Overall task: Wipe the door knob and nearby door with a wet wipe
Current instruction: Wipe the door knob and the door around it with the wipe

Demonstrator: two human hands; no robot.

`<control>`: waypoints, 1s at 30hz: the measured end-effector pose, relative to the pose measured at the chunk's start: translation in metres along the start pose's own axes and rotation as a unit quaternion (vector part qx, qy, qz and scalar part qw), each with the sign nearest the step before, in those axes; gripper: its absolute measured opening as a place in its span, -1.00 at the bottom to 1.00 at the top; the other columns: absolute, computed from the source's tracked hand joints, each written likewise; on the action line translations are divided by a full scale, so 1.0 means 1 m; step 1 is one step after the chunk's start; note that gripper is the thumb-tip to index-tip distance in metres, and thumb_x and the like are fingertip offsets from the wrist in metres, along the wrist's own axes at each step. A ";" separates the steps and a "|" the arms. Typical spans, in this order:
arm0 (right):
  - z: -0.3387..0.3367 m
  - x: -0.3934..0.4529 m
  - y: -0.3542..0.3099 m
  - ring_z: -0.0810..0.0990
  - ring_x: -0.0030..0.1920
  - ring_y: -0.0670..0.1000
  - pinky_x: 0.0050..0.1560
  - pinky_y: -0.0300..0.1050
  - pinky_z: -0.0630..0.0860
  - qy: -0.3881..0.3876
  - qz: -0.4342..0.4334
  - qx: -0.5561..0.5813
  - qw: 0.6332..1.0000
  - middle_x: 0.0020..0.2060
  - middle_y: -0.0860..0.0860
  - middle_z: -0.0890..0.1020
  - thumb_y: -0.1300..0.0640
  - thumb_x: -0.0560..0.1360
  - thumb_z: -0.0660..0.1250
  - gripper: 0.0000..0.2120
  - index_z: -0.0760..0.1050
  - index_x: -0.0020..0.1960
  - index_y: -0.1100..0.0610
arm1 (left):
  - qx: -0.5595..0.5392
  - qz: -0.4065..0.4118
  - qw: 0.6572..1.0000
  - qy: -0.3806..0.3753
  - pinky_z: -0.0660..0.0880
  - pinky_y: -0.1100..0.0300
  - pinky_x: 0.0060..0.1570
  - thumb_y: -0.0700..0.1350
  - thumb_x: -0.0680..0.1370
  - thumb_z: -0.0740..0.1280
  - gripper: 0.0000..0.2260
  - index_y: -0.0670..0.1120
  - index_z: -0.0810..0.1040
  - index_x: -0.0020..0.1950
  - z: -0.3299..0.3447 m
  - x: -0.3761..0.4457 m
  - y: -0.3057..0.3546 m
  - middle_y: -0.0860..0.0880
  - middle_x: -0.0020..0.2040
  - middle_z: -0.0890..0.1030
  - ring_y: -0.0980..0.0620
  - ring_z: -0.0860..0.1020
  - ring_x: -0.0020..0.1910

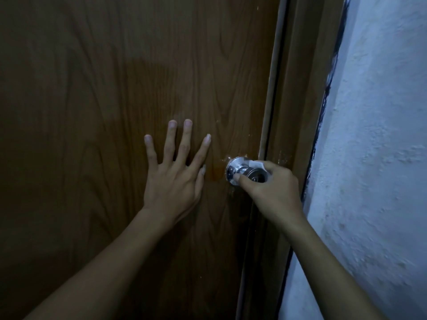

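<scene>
Door knob (242,173) of shiny metal sits at the right edge of the brown wooden door (115,88), and your right hand (270,192) grips it.

Your right hand curls its fingers around the knob, with a white wet wipe (257,163) pressed between the fingers and the metal; only small parts of the wipe show above and below the knob. Your left hand (173,176) lies flat on the door just left of the knob, fingers straight and spread, holding nothing. Beside the door frame (284,112) at the right stands a rough pale wall (374,158).
</scene>
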State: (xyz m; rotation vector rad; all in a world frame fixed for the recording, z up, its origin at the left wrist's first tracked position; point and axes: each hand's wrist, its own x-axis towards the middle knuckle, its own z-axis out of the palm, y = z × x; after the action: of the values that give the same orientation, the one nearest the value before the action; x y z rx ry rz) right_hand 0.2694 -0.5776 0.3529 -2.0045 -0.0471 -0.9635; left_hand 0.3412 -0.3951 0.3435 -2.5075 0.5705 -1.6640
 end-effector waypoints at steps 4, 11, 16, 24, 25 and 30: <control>-0.004 -0.004 -0.010 0.67 -0.10 -0.07 -0.12 -0.21 0.60 -0.034 0.223 0.276 0.934 -0.07 0.02 0.69 0.05 0.37 0.48 -0.78 0.60 -0.01 0.07 | 0.001 -0.004 1.000 -0.005 -0.14 -0.40 0.40 0.12 0.61 -0.01 -0.45 0.03 -0.04 0.57 0.000 0.000 0.001 -0.22 0.58 -0.10 -0.27 -0.16 0.53; -0.007 -0.003 -0.015 0.55 0.15 0.33 0.05 0.19 0.58 -0.006 0.433 0.668 0.605 0.15 0.36 0.55 0.16 0.46 0.40 -0.54 0.40 0.28 0.33 | 0.001 -0.001 1.000 -0.005 -0.17 -0.37 0.41 0.13 0.60 -0.02 -0.44 0.03 -0.06 0.57 0.001 0.000 0.000 -0.22 0.58 -0.10 -0.26 -0.16 0.54; -0.002 -0.007 -0.015 0.57 0.12 0.24 0.03 0.13 0.59 0.034 0.401 0.608 0.684 0.14 0.26 0.57 0.14 0.52 0.31 -0.70 0.45 0.21 0.25 | 0.002 0.006 1.000 -0.002 -0.14 -0.38 0.41 0.13 0.61 -0.01 -0.44 0.02 -0.04 0.57 0.000 -0.002 -0.002 -0.22 0.58 -0.09 -0.26 -0.14 0.54; 0.012 -0.003 -0.018 0.62 -0.15 -0.17 -0.35 -0.37 0.49 0.089 0.172 0.190 0.962 -0.14 -0.05 0.66 0.11 0.53 0.27 -0.86 0.62 -0.07 0.01 | 0.001 0.014 1.000 0.002 -0.10 -0.39 0.40 0.09 0.62 0.03 -0.46 0.02 -0.03 0.57 0.002 -0.005 -0.004 -0.22 0.58 -0.06 -0.27 -0.12 0.54; 0.011 0.000 -0.016 0.60 -0.19 -0.24 -0.39 -0.42 0.47 0.081 0.116 0.144 0.979 -0.20 -0.13 0.65 0.09 0.53 0.28 -0.86 0.63 -0.06 0.01 | 0.000 0.014 1.000 0.003 -0.09 -0.39 0.40 0.09 0.62 0.04 -0.45 0.02 -0.03 0.57 0.003 -0.005 -0.004 -0.22 0.58 -0.06 -0.27 -0.12 0.54; 0.011 0.003 -0.009 0.63 0.00 -0.01 0.05 -0.17 0.52 -0.025 -0.222 -0.182 0.958 -0.03 0.09 0.68 0.19 0.49 0.32 -0.80 0.59 0.07 0.22 | 0.002 0.014 1.000 0.008 -0.13 -0.38 0.41 0.09 0.62 0.03 -0.45 0.02 -0.03 0.57 0.003 -0.004 -0.004 -0.22 0.58 -0.07 -0.27 -0.13 0.54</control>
State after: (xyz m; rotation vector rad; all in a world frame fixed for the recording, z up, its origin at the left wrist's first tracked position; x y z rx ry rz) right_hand 0.2745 -0.5651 0.3582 -2.4159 -0.3885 -1.2745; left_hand 0.3438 -0.3909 0.3398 -2.4745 0.5997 -1.6760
